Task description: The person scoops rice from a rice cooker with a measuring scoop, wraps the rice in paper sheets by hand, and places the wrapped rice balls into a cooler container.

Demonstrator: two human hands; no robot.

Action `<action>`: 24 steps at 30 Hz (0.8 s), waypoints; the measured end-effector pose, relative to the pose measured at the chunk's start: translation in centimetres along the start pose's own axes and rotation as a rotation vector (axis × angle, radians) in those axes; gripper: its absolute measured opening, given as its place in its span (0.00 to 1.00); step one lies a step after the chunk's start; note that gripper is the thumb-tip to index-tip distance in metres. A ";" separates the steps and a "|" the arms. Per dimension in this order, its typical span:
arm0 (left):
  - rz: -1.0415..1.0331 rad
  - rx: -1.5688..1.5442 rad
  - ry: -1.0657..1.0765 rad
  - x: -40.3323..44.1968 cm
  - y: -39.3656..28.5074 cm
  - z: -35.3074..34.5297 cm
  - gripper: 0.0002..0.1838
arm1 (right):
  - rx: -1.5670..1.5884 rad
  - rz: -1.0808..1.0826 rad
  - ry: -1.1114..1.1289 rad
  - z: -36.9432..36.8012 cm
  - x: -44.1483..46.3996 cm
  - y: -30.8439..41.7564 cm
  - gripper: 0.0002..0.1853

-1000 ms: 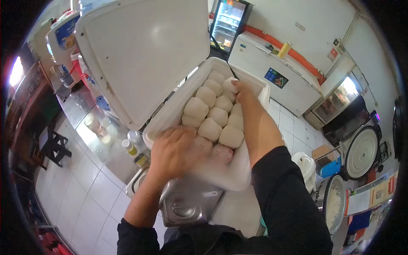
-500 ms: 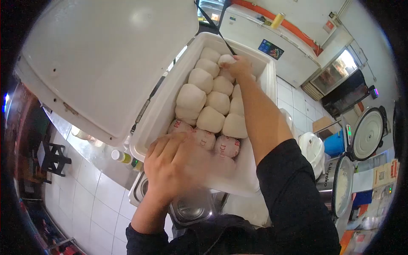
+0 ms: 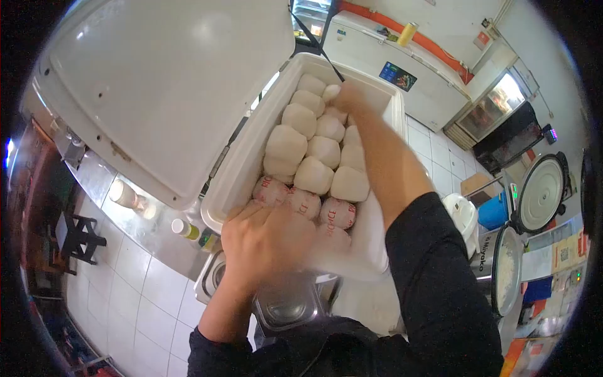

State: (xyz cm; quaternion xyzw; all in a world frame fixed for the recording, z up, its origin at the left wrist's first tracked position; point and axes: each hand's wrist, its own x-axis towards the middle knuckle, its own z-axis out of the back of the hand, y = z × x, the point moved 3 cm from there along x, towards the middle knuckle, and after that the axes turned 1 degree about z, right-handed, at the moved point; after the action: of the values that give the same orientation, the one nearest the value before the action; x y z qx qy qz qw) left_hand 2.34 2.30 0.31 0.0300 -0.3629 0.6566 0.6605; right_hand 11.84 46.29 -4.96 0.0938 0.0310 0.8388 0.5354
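Observation:
Inside a white cooler box (image 3: 213, 210) sit rows of rounded white bundles (image 3: 286, 146), with several bundles in wrappers printed RICE (image 3: 338, 212) at the near end. At the far end my right hand (image 3: 353, 99), blurred, is closed around a white bundle (image 3: 331, 92). My left hand (image 3: 259, 242) lies at the near left corner of the box, over the near rim and close to the printed bundles. Its fingers look bent but not clenched; the fingertips are partly hidden, and a smear covers the area to its right.
The raised cooler lid (image 3: 163, 94) stands at the left. Below it are a bottle with a white cap (image 3: 185, 229) and a metal counter. To the right stand a rice cooker (image 3: 496, 267), a blue container (image 3: 494, 212) and a round lid (image 3: 543, 191). A chest freezer (image 3: 402, 72) is behind.
My right hand stays at the far end with the bundle, now more blurred and slightly lower. My left hand has shifted slightly right and down. The camera view has shifted a little.

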 end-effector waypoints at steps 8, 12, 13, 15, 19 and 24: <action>-0.003 0.105 -0.086 -0.6 -0.7 -0.8 0.18 | 0.335 0.430 -0.100 19.0 -19.4 4.3 0.30; -0.011 0.094 -0.019 -0.4 -1.2 -1.3 0.19 | 0.344 0.360 -0.280 17.5 -35.1 -7.6 0.20; 0.007 0.109 -0.011 -0.3 -0.8 -0.9 0.20 | 0.387 0.120 -0.225 16.5 -38.7 -10.3 0.17; 0.048 0.119 0.004 -0.5 -0.9 -1.0 0.19 | 0.449 -0.321 -0.196 11.3 -47.1 -20.7 0.18; 0.053 0.060 -0.102 -0.5 -0.8 -1.1 0.16 | 0.370 -0.664 0.175 -2.0 -67.1 -33.6 0.25; -0.294 -0.045 -0.495 -5.2 -9.4 -3.0 0.18 | 0.109 -0.707 0.041 -11.9 -74.6 -30.8 0.32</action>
State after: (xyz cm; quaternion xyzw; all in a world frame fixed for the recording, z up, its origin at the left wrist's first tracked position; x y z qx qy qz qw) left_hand 12.67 -1.80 -0.44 0.2268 -0.5195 0.5182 0.6404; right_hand 67.61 -7.45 -30.57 0.0890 0.1171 0.6005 0.7860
